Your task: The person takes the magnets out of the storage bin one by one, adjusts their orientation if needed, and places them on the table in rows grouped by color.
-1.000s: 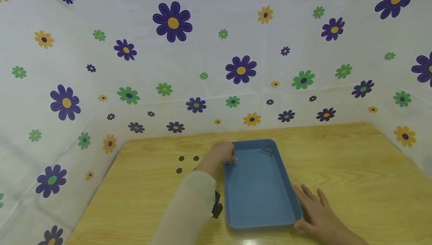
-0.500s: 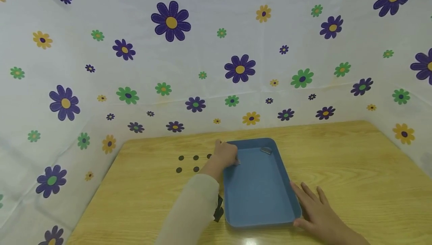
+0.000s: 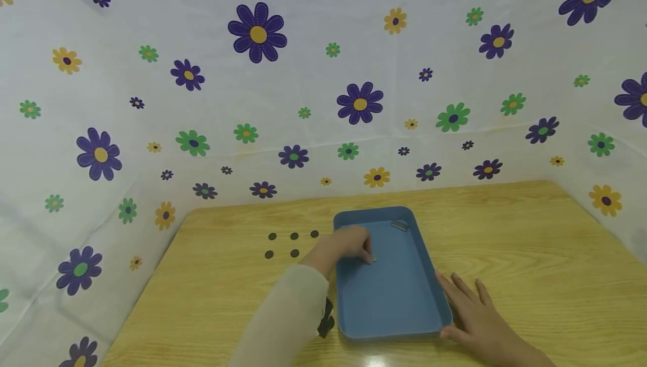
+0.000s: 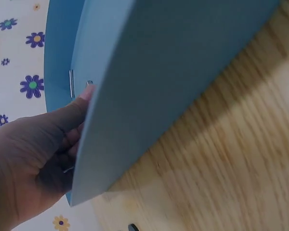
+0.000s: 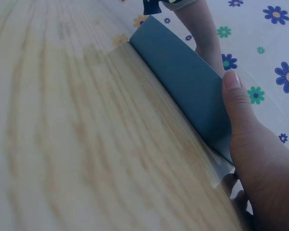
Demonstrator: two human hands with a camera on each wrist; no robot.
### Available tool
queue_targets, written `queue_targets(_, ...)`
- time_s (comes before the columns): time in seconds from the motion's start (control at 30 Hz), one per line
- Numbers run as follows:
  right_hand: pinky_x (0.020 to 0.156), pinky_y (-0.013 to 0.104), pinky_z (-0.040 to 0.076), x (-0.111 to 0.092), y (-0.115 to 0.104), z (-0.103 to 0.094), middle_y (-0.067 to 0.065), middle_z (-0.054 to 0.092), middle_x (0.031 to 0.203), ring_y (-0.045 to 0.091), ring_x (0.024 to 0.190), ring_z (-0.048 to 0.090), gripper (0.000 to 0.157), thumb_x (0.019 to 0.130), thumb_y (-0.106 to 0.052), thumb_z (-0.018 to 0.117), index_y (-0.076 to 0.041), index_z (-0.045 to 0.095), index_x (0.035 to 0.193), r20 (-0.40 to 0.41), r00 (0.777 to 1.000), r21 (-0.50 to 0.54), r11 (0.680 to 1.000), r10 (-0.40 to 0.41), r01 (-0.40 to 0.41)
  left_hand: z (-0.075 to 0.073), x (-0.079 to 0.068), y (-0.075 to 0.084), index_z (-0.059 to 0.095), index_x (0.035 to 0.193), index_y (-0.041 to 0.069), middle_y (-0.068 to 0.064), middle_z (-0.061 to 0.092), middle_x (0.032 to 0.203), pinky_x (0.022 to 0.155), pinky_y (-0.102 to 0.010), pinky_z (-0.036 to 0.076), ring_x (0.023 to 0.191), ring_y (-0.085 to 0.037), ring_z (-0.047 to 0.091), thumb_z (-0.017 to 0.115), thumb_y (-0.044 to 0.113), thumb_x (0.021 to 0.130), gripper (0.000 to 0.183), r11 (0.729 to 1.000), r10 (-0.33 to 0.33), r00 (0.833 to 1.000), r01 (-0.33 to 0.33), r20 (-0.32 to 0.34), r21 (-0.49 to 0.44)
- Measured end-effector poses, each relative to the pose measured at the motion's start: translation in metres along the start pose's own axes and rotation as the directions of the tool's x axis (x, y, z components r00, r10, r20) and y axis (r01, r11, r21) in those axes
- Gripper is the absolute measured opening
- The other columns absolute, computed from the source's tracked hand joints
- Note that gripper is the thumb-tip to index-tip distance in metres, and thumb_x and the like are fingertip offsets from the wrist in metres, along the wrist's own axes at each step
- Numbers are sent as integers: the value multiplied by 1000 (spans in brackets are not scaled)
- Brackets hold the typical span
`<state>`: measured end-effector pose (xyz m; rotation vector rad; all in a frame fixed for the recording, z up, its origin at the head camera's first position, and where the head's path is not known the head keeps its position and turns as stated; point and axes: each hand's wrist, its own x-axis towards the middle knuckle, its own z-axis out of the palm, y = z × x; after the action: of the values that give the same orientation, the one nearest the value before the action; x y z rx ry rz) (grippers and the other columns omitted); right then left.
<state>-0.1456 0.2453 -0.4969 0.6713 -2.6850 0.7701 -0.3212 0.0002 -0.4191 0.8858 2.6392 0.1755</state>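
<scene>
My left hand [image 3: 352, 243] reaches over the left wall of the blue tray [image 3: 391, 299], its thumb and fingers pinching a small silver metal piece [image 3: 374, 260] low over the tray floor. Most of that piece is hidden by the fingers; its tip [image 4: 89, 83] shows beyond the thumb in the left wrist view. A flat silver metal piece [image 3: 399, 225] lies inside the tray by its far right corner. My right hand [image 3: 472, 316] rests against the tray's near right side, fingers spread and thumb at the corner. In the right wrist view, that thumb [image 5: 236, 98] touches the tray wall.
Several dark round discs [image 3: 294, 236] lie in rows on the wooden table [image 3: 212, 299], left of the tray. A white flowered cloth [image 3: 308, 75] hangs behind and at both sides of the table. A black wrist strap [image 3: 326, 319] hangs beside the tray's left wall.
My left hand has moved from the tray's left wall rightward and nearer to me, carrying the small silver piece. Discs its arm covered now show. My right hand stays at the tray.
</scene>
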Motion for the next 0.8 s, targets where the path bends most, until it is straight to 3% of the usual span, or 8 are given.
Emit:
queue_targets(0.17,105,61,1,0,0,0,4,36,144,45,127,31,80,84,-53,52,-18,17,146,1,1000,16,1000,5,-5,-1,-3,7,46,53,15,7,31,50,45,-21,23,46,-7,24,70,35,78,40,999,23,996,-26,92,38)
queue_targets(0.27,104,62,1,0,0,0,4,35,144,44,127,31,80,83,-52,54,-18,17,146,2,1000,23,1000,5,-6,-2,-5,10,40,52,17,6,28,49,45,-22,21,46,-7,22,68,35,80,44,998,31,993,-37,111,58)
queue_targets(0.33,104,62,0,0,-1,0,4,34,145,45,127,30,80,84,-50,55,-18,17,146,7,1000,33,999,8,-8,-3,-6,10,40,54,17,6,30,51,46,-22,23,48,-8,25,66,35,81,42,997,42,992,-49,116,56)
queue_targets(0.57,105,62,-1,0,-1,0,5,34,145,47,127,29,80,84,-50,54,-17,17,146,15,1000,37,999,8,-9,-4,-8,5,60,64,13,5,60,57,50,-20,37,53,-8,56,66,32,82,28,1000,19,994,-17,109,-20)
queue_targets(0.8,104,62,0,0,-2,-1,6,35,144,46,126,30,80,84,-52,53,-16,18,146,11,1000,35,999,6,-6,-2,-5,-1,62,90,15,8,57,69,57,-20,41,62,-6,50,66,25,83,13,998,61,995,-60,76,-22)
